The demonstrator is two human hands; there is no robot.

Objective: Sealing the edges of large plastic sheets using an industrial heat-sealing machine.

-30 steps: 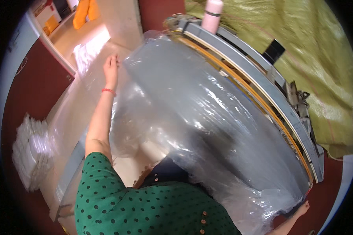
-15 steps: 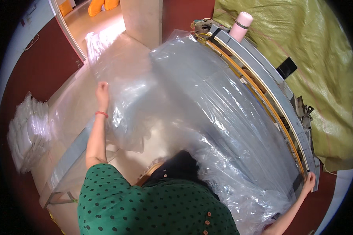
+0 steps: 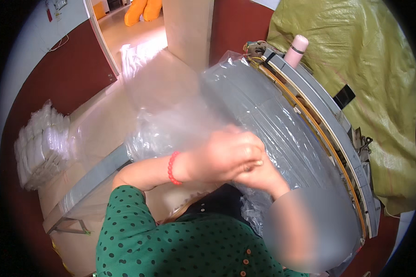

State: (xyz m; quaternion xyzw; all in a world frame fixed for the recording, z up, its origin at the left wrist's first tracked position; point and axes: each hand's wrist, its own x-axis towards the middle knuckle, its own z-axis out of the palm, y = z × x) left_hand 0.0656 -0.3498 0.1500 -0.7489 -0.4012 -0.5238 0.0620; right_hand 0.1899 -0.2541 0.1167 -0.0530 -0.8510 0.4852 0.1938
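My left hand (image 3: 219, 154), with a red beaded bracelet at the wrist, is closed in front of my body. A blurred clear plastic sheet (image 3: 164, 122) runs up to it and seems gripped in its fingers. My right hand (image 3: 261, 177) comes in from the lower right and meets the left one; its fingers look curled and are partly hidden behind the left hand. Below and beyond both hands, more of the clear sheet covers the grey worktop (image 3: 229, 85), wrinkled near my waist. The right forearm is smeared by motion.
A long curved-looking grey machine bar (image 3: 330, 117) with an orange strip edges the worktop on the right. Around it are a pink flask (image 3: 296, 51), a dark phone (image 3: 344, 96) and scissors (image 3: 365, 144). Folded plastic bags (image 3: 41, 145) are stacked at left.
My left hand has swung right from the far left, and my right hand has left the machine bar's near end. They now meet in front of me, drawing the sheet along.
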